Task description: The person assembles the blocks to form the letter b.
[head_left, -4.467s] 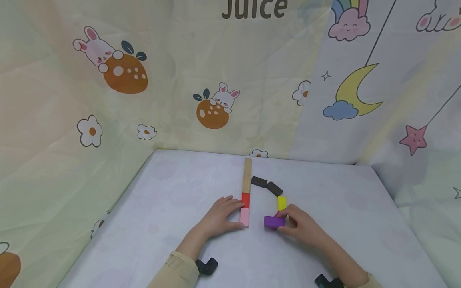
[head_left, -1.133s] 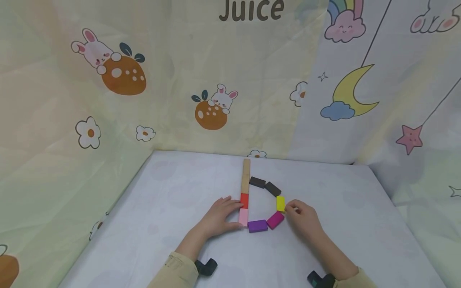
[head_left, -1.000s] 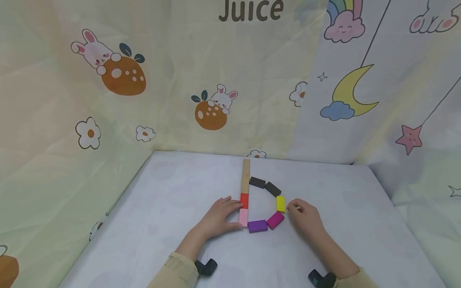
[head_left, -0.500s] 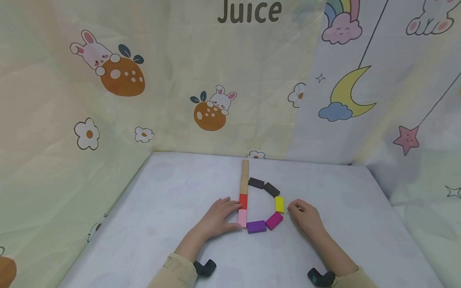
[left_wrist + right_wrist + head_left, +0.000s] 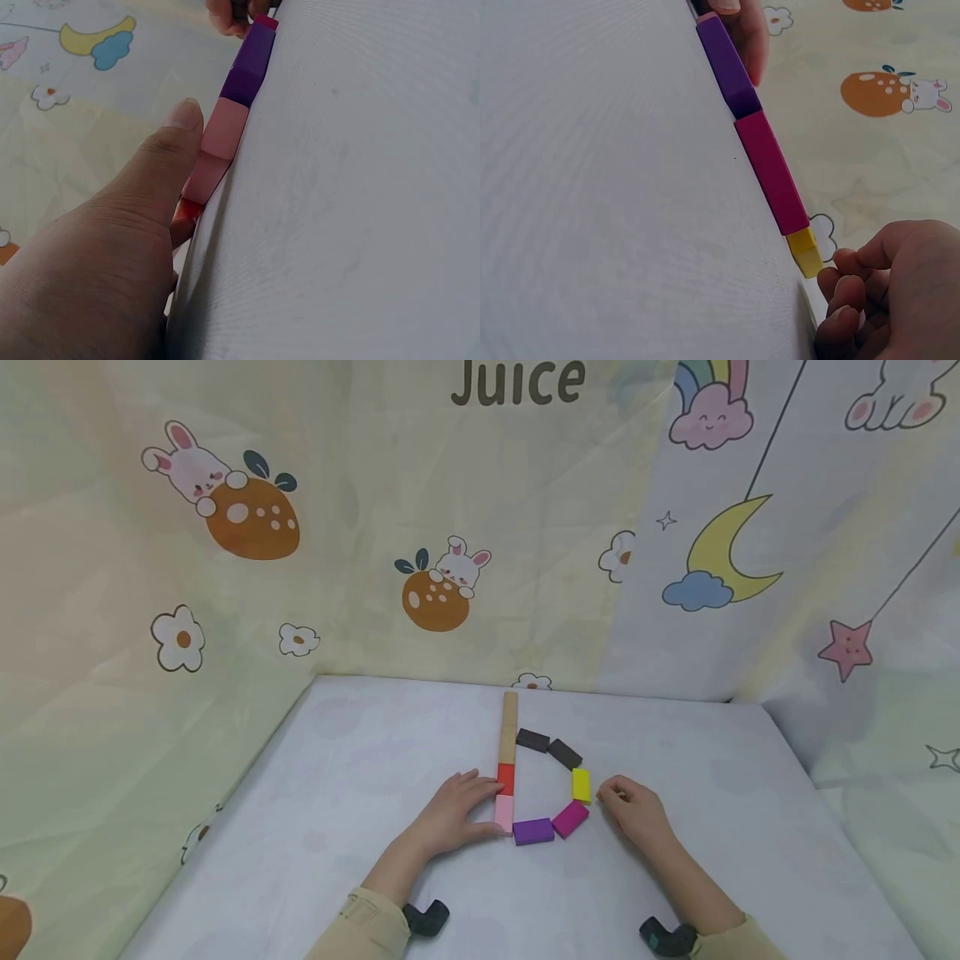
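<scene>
Colored blocks lie on the white table in a D-like outline with a tall straight side. In the head view that side has plain wood blocks (image 5: 509, 727), a red block (image 5: 506, 779) and a pink block (image 5: 504, 814). Two dark blocks (image 5: 549, 747), a yellow block (image 5: 581, 785), a magenta block (image 5: 571, 819) and a purple block (image 5: 533, 832) form the curve. My left hand (image 5: 455, 810) lies beside the straight side, its fingertips at the red block and thumb by the pink one. Just right of the yellow block, my right hand (image 5: 636, 810) rests loosely curled, holding nothing.
A patterned cloth backdrop (image 5: 352, 543) rises behind and beside the white tabletop (image 5: 360, 735). Each wrist carries a black device (image 5: 427, 918) below the sleeve (image 5: 367, 927).
My right hand held the purple block over the magenta one; the block now lies at the pink block's foot. That hand drew slightly right, off the blocks. The left hand stayed put.
</scene>
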`<state>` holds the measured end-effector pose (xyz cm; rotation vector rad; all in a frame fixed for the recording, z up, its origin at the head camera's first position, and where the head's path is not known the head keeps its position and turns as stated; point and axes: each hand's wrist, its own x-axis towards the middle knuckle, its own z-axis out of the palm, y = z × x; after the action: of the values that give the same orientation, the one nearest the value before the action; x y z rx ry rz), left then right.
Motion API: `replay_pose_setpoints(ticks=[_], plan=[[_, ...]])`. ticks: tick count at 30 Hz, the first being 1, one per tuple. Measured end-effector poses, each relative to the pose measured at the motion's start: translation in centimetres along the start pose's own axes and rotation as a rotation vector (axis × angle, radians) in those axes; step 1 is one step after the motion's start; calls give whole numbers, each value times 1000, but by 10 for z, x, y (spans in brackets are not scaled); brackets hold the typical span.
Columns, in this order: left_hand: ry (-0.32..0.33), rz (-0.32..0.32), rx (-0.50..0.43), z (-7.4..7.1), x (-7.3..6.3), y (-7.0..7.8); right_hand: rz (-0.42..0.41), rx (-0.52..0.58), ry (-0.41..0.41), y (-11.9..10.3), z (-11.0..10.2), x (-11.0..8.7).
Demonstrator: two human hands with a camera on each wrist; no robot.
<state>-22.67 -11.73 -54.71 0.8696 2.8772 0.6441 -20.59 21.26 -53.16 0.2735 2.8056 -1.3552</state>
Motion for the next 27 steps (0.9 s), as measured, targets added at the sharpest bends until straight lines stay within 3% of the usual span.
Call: replay_pose_setpoints(ticks=[18,27], plan=[[10,-4,-7,1,-1,-3,-21,-17,-2,0,2,1],[12,-16,-49,0,-1,-1,-29,-47,-51,-5,-3,-2]])
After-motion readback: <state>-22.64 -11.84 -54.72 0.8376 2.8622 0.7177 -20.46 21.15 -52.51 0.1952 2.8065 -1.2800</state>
